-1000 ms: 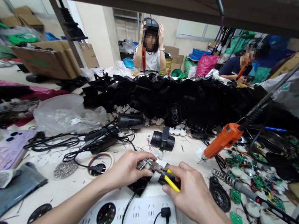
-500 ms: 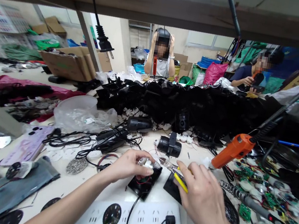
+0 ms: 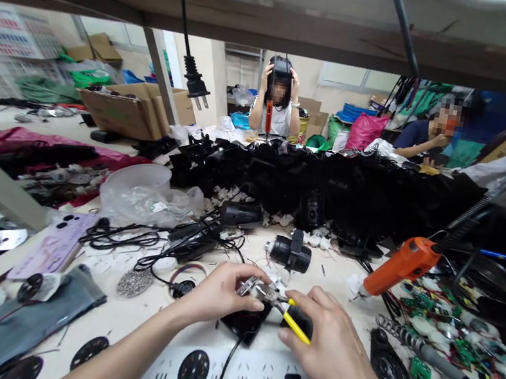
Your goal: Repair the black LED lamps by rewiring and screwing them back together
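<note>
A small silvery part [image 3: 248,286] sits above a black casing [image 3: 244,326], pinched between the thumb and fingers of the left hand [image 3: 224,292]. The right hand [image 3: 330,334] grasps yellow-handled pliers [image 3: 296,326], their tips at the part; whether they bite on it I cannot tell. Just in front of the casing, nearer the wearer, lies a white power strip [image 3: 213,375]. Beyond the hands is a black cylindrical device [image 3: 290,254], with an orange electric screwdriver [image 3: 400,266] to its right. Farther back, behind a heap of black parts [image 3: 279,178], a person [image 3: 279,118] raises both hands to their headgear [image 3: 280,66]
</note>
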A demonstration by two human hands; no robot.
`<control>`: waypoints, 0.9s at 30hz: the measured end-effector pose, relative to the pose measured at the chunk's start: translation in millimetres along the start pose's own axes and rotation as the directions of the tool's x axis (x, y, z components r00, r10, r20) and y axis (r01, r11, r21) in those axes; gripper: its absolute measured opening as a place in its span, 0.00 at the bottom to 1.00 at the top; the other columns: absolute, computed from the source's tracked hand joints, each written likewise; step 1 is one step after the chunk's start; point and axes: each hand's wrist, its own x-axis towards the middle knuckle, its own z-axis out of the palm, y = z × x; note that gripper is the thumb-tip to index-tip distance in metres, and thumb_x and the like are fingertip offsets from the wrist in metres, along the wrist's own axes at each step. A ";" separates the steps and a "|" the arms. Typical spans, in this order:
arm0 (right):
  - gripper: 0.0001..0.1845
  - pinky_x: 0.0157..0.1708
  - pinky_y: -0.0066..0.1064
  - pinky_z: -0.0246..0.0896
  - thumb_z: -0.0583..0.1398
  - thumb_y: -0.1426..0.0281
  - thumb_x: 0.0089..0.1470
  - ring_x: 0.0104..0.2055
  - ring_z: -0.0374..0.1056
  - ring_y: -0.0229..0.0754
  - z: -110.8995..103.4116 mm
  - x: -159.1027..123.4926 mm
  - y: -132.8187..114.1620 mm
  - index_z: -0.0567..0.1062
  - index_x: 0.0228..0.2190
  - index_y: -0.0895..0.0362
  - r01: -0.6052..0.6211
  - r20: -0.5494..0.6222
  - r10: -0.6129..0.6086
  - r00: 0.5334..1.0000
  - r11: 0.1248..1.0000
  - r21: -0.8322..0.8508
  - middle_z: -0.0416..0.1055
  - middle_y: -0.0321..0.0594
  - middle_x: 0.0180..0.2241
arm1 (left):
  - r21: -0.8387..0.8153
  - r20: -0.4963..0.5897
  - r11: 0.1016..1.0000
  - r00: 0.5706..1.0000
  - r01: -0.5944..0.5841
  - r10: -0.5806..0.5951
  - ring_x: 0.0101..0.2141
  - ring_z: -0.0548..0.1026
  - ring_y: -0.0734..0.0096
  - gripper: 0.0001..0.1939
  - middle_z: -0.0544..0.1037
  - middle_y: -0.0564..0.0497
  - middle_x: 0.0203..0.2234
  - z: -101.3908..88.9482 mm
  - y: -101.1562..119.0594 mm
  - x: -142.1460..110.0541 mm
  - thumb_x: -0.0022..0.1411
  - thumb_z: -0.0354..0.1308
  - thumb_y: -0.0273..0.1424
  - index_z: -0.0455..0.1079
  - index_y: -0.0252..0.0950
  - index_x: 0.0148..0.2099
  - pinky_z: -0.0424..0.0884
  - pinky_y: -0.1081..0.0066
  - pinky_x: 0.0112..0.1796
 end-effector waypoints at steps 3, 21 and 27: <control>0.24 0.42 0.40 0.66 0.65 0.69 0.49 0.42 0.70 0.50 2.1 -0.1 -0.4 0.75 0.50 0.51 -0.015 -0.002 0.015 1.000 1.000 -0.008 0.71 0.42 0.38 | 0.007 -0.017 1.000 1.000 0.015 -0.015 0.35 0.73 0.65 0.18 0.81 0.51 0.37 1.2 -0.6 -0.8 0.48 0.68 0.33 0.77 0.36 0.44 0.64 0.71 0.36; 0.24 0.44 0.45 0.67 0.65 0.68 0.49 0.43 0.69 0.53 7.3 -0.5 0.0 0.75 0.50 0.53 -0.001 0.002 0.001 1.000 0.999 0.037 0.71 0.44 0.38 | 0.005 -0.049 1.000 0.999 0.015 -0.014 0.39 0.76 0.63 0.18 0.82 0.51 0.39 0.9 -3.6 -4.8 0.48 0.68 0.29 0.78 0.38 0.44 0.66 0.70 0.39; 0.22 0.42 0.43 0.68 0.65 0.68 0.49 0.41 0.70 0.51 11.7 -3.9 0.5 0.76 0.48 0.53 0.001 -0.030 0.001 1.000 0.998 0.062 0.70 0.42 0.36 | -0.003 -0.048 1.000 0.999 0.011 -0.011 0.40 0.76 0.62 0.18 0.82 0.50 0.40 -0.3 -4.3 -7.9 0.48 0.69 0.31 0.77 0.38 0.44 0.67 0.70 0.40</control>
